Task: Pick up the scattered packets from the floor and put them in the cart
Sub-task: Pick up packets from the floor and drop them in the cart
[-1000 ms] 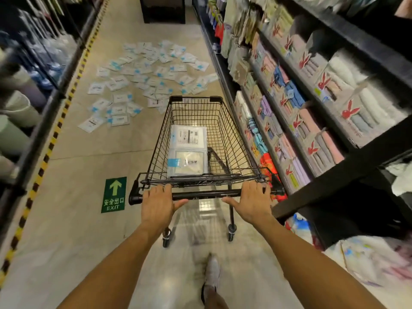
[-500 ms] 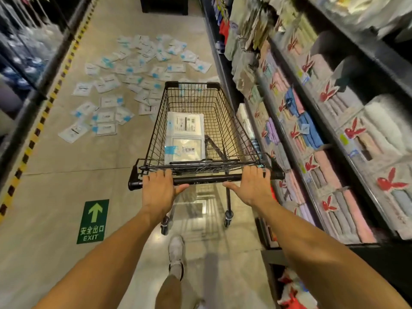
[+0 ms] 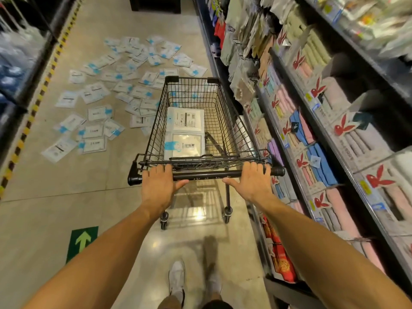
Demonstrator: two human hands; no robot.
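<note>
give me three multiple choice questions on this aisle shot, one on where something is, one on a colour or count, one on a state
1. Where do the scattered packets lie relative to the cart?
A. on the floor ahead and to its left
B. behind the person
C. on the shelves to the right

2. What colour is the arrow sign on the floor?
A. red
B. green
C. yellow

3. What are the hands doing?
A. both holding packets
B. both on the cart handle
C. one reaching to the shelf

Answers:
1. A, the packets spread over the floor past the cart's front left.
2. B, it is a green patch with a lighter arrow.
3. B, the left hand and right hand are both wrapped over the black handle.
</note>
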